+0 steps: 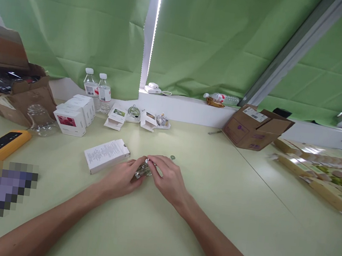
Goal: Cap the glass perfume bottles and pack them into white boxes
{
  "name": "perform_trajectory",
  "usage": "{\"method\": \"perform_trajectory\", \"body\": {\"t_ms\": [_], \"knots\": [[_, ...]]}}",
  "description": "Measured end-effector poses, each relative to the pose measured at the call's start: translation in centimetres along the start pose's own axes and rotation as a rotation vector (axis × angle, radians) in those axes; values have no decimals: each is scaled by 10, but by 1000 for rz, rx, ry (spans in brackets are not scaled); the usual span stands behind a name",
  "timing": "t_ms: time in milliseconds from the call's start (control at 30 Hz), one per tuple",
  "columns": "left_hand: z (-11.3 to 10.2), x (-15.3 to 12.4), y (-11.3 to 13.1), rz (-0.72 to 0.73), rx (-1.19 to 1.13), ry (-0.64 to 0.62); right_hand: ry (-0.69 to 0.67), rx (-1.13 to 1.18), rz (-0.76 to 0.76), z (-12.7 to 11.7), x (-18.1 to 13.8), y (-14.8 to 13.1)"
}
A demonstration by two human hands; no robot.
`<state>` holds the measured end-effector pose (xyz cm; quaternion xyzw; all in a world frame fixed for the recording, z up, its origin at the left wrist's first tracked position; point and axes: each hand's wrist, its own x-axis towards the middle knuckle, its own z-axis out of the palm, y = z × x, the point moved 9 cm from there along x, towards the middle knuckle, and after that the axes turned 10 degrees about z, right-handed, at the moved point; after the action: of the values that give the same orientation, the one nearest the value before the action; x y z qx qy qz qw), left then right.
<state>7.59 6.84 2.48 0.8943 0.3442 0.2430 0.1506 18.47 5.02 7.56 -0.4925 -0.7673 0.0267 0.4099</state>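
Observation:
My left hand (125,177) is closed around a small clear, shiny object (143,170) that looks like glass, held just above the table. The fingers of my right hand (168,176) pinch a small white piece (147,161) at the object's top. Both hands partly hide the object, so I cannot make out its exact kind. Beyond my right hand lies a small round greenish disc (172,157). To the left of my left hand, a white box (107,155) with printed text lies flat on the table.
White boxes (71,122), a clear glass jar (39,120) and water bottles (104,93) stand back left, near a yellow-and-black power strip (3,145). Opened small boxes (117,115) lie at the back. A cardboard box (252,127) and long cartons (328,191) are on the right.

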Motion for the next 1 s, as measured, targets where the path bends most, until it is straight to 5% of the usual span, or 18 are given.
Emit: {"method": "perform_trajectory", "body": {"t_ms": [533, 1000], "knots": [[0, 0, 0, 1, 3, -4, 90, 5, -26, -7, -2, 1], [0, 0, 1, 15, -16, 1, 99, 303, 150, -8, 5, 8]]}}
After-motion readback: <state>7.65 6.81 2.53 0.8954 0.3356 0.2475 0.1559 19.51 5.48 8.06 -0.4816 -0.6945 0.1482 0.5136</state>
